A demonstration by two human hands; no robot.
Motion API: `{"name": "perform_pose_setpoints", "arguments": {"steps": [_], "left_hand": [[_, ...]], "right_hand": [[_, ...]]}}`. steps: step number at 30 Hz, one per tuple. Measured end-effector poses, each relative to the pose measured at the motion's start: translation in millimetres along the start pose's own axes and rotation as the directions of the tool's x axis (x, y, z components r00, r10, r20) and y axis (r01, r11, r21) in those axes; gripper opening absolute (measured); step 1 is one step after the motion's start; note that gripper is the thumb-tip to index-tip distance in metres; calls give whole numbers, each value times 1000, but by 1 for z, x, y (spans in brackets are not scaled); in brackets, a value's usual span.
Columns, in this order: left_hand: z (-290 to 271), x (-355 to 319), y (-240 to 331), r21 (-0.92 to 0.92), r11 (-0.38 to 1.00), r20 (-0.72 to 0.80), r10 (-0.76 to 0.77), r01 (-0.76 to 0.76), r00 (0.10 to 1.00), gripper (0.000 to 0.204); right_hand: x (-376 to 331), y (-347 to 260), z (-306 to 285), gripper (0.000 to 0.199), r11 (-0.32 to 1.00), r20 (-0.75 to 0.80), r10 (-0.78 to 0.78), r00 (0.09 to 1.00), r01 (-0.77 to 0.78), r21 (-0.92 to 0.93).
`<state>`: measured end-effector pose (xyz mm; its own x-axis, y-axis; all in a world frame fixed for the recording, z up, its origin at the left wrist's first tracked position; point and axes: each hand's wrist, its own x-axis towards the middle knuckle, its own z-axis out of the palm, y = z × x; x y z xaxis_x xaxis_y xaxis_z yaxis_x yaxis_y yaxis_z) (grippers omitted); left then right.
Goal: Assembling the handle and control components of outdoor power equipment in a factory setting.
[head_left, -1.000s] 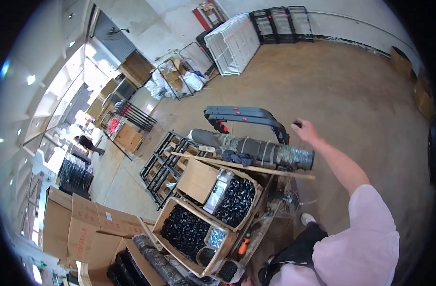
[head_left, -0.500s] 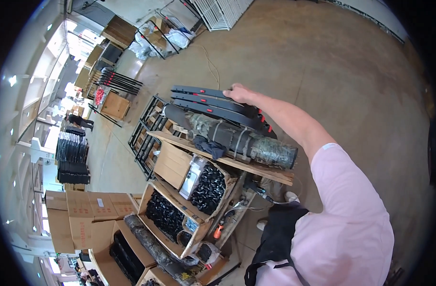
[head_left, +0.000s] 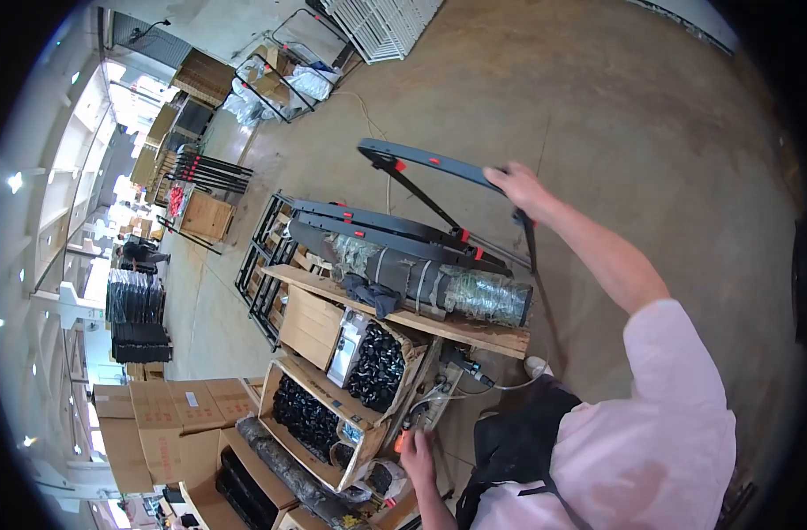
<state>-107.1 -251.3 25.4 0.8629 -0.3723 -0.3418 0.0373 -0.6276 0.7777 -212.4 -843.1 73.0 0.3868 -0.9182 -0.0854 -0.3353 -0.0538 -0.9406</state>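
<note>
In my right hand [head_left: 514,187] is one end of a dark grey folding metal frame [head_left: 448,162] with red fittings. Its thin legs spread downward, away from the other frames. Similar frames [head_left: 368,228] lie stacked along a padded roller [head_left: 412,276] wrapped in clear plastic and straps. My left hand [head_left: 417,458], low by the workbench, is closed around an orange-ended tool [head_left: 401,440]; its fingers are partly hidden. Beside that hand stands an open carton [head_left: 365,465] holding many small black parts [head_left: 306,402].
A wooden plank [head_left: 474,333] runs under the padded roller. Cardboard boxes [head_left: 169,420] and a second wrapped roller [head_left: 289,464] stand at lower left. A hose [head_left: 509,386] loops near my apron. Beyond are black metal racks [head_left: 260,265], carts with plastic bags, and a distant person [head_left: 143,253].
My right hand has lifted one frame off the stack, up and to the right, and its legs have swung apart. My left hand has come into view at the orange-ended tool.
</note>
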Motion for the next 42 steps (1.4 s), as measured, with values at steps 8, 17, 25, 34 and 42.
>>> {"name": "perform_pose_setpoints", "arguments": {"steps": [8, 17, 25, 34, 42], "left_hand": [[254, 29, 225, -541, 834, 621, 309, 108, 721, 44], [312, -37, 264, -566, 727, 687, 156, 388, 709, 34], [253, -43, 196, -497, 858, 649, 269, 129, 712, 32], [128, -59, 170, -401, 916, 741, 330, -8, 585, 29], [-82, -24, 130, -518, 840, 510, 455, -161, 730, 21]], "right_hand": [[-185, 26, -96, 49, 998, 446, 58, 893, -40, -50], [-319, 443, -139, 68, 339, 189, 858, 478, -802, 492], [-310, 394, 7, 88, -260, 593, 640, 488, -589, 765], [-311, 363, 78, 66, 268, 451, 476, 755, -613, 743], [-292, 169, 93, 48, 447, 113, 537, 836, -396, 802]]}}
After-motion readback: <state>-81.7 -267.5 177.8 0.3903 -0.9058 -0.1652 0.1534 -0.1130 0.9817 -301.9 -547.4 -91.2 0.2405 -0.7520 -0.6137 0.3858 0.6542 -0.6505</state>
